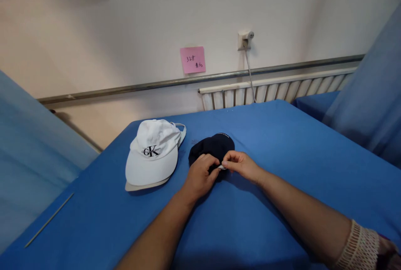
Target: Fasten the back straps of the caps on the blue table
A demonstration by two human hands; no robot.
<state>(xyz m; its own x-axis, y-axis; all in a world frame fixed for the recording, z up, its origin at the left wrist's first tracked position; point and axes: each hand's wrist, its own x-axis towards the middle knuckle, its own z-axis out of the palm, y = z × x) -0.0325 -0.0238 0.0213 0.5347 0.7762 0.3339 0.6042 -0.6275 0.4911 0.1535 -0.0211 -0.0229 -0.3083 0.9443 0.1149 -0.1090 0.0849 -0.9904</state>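
A black cap (205, 147) lies on the blue-covered table with its brim pointing away from me. My left hand (203, 174) is closed on the near edge of this cap, thumb and fingers pinching it. Close beside it, my right hand (239, 165) pinches the end of a small whitish piece (222, 167) at the same edge, perhaps the strap or a label; its kind is too small to tell. To the left sits a white cap (153, 153) with black "CK" lettering, stacked over another cap whose beige brim (147, 187) shows underneath.
A thin stick (49, 220) lies at the table's left edge. Blue curtains (28, 157) hang on both sides. Behind the blue table (266, 220) are a radiator (278, 90), a metal rail (150, 85), a plugged-in socket (244, 41) and a pink note (192, 59) on the wall.
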